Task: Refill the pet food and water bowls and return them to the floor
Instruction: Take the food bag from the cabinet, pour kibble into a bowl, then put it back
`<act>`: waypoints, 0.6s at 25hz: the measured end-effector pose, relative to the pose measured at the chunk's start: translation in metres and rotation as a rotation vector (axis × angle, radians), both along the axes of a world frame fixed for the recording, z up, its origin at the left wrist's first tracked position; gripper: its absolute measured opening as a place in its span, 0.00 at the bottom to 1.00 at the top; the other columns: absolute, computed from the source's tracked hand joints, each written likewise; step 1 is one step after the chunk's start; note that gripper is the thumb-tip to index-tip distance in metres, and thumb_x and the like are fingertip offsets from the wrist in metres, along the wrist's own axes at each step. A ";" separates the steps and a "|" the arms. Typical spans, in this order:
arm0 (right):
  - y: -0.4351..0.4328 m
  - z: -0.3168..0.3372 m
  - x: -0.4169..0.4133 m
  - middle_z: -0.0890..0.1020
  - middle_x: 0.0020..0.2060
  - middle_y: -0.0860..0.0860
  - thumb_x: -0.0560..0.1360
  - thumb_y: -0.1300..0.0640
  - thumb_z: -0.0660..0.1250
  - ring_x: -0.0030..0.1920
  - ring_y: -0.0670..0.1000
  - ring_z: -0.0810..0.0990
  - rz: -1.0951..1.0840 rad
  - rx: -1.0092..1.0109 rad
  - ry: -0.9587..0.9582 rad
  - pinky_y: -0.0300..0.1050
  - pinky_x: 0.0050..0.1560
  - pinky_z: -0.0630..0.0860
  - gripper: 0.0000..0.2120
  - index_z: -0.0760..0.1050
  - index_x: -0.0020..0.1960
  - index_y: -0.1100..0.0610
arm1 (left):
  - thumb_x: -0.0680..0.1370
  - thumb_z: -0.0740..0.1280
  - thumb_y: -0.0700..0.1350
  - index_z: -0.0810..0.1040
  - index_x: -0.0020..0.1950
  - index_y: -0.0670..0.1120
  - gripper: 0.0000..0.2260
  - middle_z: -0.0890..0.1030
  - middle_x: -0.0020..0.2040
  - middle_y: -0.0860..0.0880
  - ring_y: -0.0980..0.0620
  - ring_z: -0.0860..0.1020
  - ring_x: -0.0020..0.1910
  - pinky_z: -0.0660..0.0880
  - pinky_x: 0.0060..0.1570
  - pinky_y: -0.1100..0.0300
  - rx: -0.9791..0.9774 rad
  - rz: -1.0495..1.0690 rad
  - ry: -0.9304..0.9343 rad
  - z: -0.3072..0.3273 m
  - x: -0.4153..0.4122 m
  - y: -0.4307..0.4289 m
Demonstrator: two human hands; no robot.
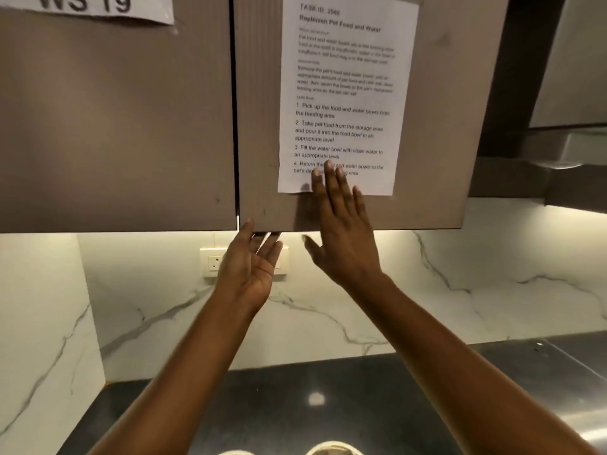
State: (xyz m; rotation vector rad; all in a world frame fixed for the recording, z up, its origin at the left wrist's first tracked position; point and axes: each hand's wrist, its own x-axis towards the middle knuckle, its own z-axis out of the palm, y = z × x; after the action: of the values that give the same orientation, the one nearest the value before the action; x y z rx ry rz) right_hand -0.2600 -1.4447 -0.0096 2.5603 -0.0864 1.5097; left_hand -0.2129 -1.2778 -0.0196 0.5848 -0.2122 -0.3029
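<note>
Far left, a white paper label printed "WS 19" (98, 6) is sitting taped on the left taupe flat-front upper cabinet door (115, 126), which is sitting closed. Below it, a white marble-look backsplash with grey veins (164, 307) is running across, with a cream wall socket plate (213, 262) partly hidden behind the left hand (249, 267). That hand is reaching up palm-up, fingers spread and loose, fingertips tucking under the bottom edge of the right taupe upper cabinet door (427, 142) near its inner corner; it is gripping nothing, just hooking the lip. The door looks slightly tilted out of line with its neighbour, so likely swinging, direction cannot tell. Right hand (345, 231) is lying flat, fingers splayed, pressing on the door face and overlapping the bottom of the white printed task sheet (345, 93) taped there, covering part of step 4. Further right, a steel range hood (558, 152) is hanging. Bottom, a dark grey glossy countertop (262, 405) is running under both arms, and 2 pale rounded rims (335, 448), probably the pet bowls, are just peeking in at the frame edge, contents not visible. Risks: fingertips under the door getting pinched if the right palm is pushing it shut; the palm dragging and tearing the sheet loose; forearms dropping onto the bowls and knocking them off the counter.
</note>
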 end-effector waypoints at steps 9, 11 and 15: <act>0.005 -0.028 -0.050 0.56 0.87 0.62 0.82 0.56 0.73 0.87 0.62 0.53 0.084 0.039 -0.228 0.66 0.85 0.57 0.43 0.50 0.86 0.62 | 0.76 0.72 0.57 0.80 0.59 0.56 0.13 0.89 0.56 0.57 0.46 0.88 0.59 0.84 0.63 0.53 0.315 0.405 -0.391 -0.024 -0.105 0.017; 0.007 -0.032 -0.071 0.57 0.87 0.62 0.79 0.59 0.76 0.88 0.61 0.53 0.119 0.097 -0.285 0.64 0.86 0.55 0.45 0.50 0.85 0.62 | 0.76 0.74 0.58 0.81 0.54 0.56 0.11 0.89 0.52 0.60 0.50 0.88 0.57 0.85 0.60 0.56 0.388 0.478 -0.497 -0.028 -0.133 0.016; -0.001 -0.041 -0.116 0.55 0.87 0.57 0.77 0.59 0.80 0.88 0.56 0.52 0.232 0.182 -0.337 0.65 0.82 0.64 0.51 0.48 0.86 0.59 | 0.71 0.79 0.61 0.80 0.46 0.49 0.18 0.87 0.47 0.61 0.59 0.87 0.50 0.82 0.46 0.72 0.444 0.588 -0.772 -0.024 -0.189 0.012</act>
State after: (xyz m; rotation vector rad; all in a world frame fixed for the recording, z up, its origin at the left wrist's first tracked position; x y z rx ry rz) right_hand -0.3760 -1.4457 -0.0504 2.4912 0.0358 2.1011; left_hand -0.4015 -1.2654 -0.0437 1.1560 -0.7071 0.4788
